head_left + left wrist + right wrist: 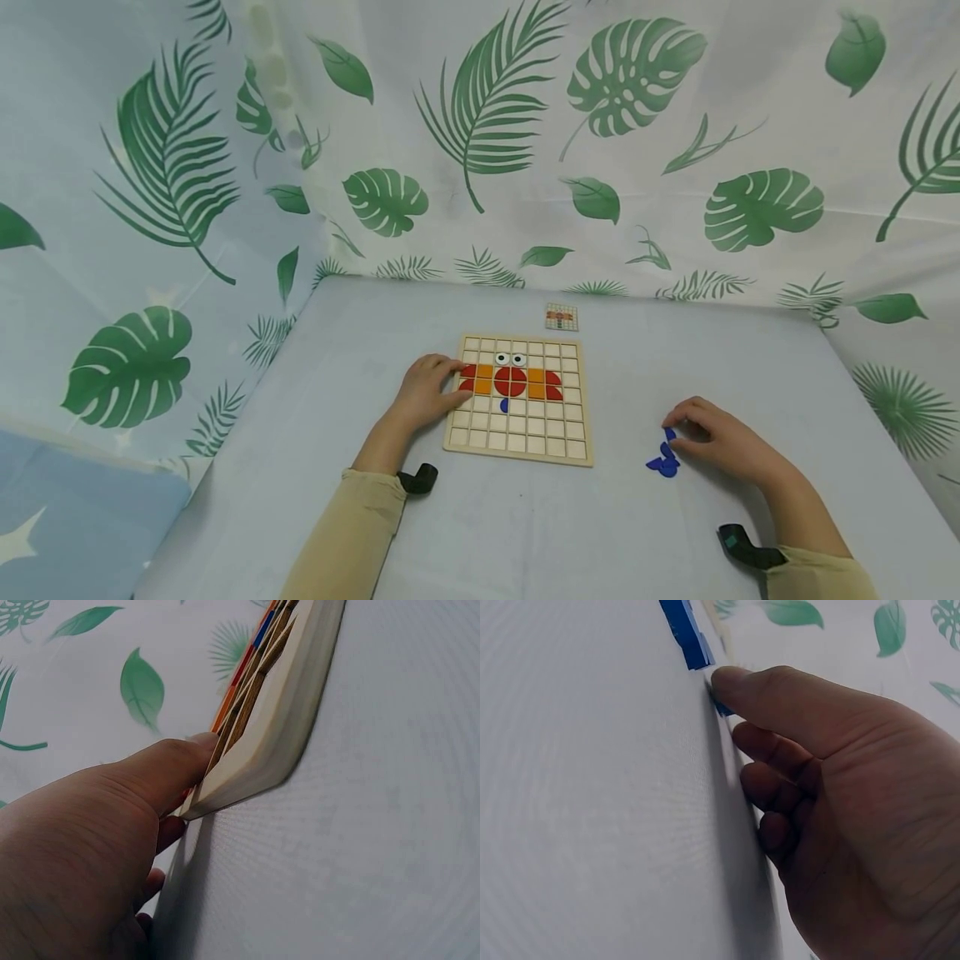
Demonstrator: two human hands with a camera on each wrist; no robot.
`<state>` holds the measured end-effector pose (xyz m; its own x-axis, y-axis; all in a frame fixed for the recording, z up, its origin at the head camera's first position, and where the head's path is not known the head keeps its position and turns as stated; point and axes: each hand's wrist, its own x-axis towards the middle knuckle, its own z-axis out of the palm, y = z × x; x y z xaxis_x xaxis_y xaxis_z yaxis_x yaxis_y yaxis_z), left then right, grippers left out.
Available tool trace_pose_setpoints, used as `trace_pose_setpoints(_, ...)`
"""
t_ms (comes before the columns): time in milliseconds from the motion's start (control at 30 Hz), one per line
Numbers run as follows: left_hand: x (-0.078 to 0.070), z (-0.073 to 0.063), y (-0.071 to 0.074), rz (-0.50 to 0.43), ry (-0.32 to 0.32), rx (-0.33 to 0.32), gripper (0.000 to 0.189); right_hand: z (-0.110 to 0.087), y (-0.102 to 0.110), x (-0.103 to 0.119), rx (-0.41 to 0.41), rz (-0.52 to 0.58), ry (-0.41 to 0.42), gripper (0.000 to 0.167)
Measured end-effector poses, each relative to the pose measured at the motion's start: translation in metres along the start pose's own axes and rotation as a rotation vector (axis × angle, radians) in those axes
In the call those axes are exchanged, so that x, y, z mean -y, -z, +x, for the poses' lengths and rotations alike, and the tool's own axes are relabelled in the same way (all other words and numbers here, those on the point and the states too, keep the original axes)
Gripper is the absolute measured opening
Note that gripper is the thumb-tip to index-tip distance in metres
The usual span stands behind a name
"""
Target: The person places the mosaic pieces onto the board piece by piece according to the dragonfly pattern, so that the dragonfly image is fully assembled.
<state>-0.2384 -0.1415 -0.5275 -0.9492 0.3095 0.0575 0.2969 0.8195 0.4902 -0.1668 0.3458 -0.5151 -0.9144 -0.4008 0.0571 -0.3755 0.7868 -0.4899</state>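
Note:
A wooden grid board [552, 429] lies on the table, bearing a pattern of red, orange and blue pieces with two eye pieces. My left hand [429, 390] grips its left edge; in the left wrist view the thumb lies over the rim. The single blue piece [504, 406] on the board sits below the red circle [510, 382]. Off to the right, my right hand [712, 433] pinches a small blue piece [670, 433] between thumb and fingers. Several loose blue pieces [667, 469] lie beside those fingertips. The thumb partly hides the pinched piece in the right wrist view.
Behind the board lies a small pattern card [562, 317] with a similar picture. A pale cloth covers the table [525, 533]. Leaf-printed curtains [510, 208] stand along the back and sides.

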Motion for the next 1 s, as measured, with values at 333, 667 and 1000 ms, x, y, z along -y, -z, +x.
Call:
trace_pose_setpoints(333, 0.001, 0.001, 0.000, 0.012, -0.004, -0.006, 0.054, 0.003, 0.004, 0.007, -0.007, -0.046, -0.053, 0.021)
trace_pose_setpoints(667, 0.002, 0.003, -0.002, 0.019, -0.009, -0.011, 0.054, 0.014, 0.018, 0.029, -0.018, -0.018, -0.074, 0.024)
trace_pose_setpoints(1000, 0.003, 0.003, -0.004, 0.019, -0.013, -0.015, 0.055, 0.053, 0.012, 0.066, -0.004, 0.005, -0.069, 0.024)
